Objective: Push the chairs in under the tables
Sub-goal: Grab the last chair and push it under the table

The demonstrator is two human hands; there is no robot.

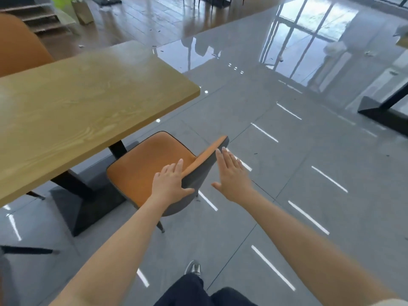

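chair (150, 164): orange seat, grey shell | table (88, 93): light wood grain, black base | floor (287, 173): glossy grey

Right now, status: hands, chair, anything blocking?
Left hand on the backrest edge of the orange chair, right hand open behind the backrest. Seat mostly out from under the wooden table. Table's black base beside the chair; nothing else in the way.

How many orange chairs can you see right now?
2. One orange chair stands at the table's near edge, the left hand on its backrest and the right hand open beside it. Another chair shows at far left behind the table. More may be hidden.
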